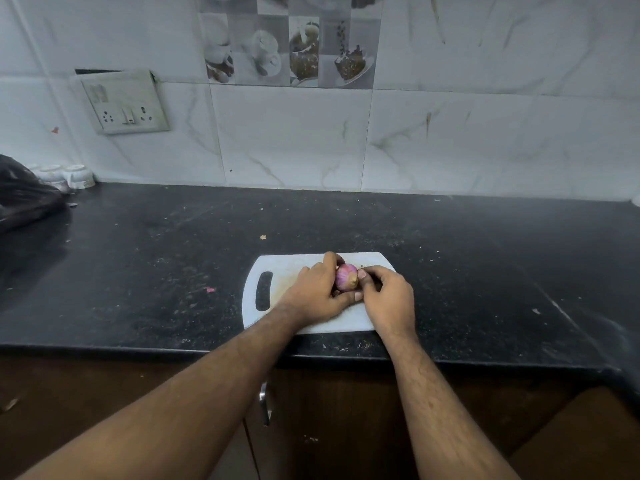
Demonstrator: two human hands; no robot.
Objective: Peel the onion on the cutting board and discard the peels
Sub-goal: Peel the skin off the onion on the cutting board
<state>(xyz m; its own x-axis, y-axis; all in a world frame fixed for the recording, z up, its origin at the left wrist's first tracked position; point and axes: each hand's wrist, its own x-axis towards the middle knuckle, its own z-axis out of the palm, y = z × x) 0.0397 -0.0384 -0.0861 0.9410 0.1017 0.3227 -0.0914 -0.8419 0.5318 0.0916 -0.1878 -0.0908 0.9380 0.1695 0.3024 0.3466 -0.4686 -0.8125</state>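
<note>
A small purple onion sits over the white cutting board, which lies on the black counter near its front edge. My left hand wraps around the onion from the left, fingers behind it and thumb below. My right hand is on the onion's right side, and its thumb and fingertips pinch at the pale root end. Part of the onion is hidden behind my fingers.
A black plastic bag lies at the counter's far left, with small white cups beside it against the tiled wall. A socket panel is on the wall. Bits of peel dot the counter. Cabinet doors with a handle are below.
</note>
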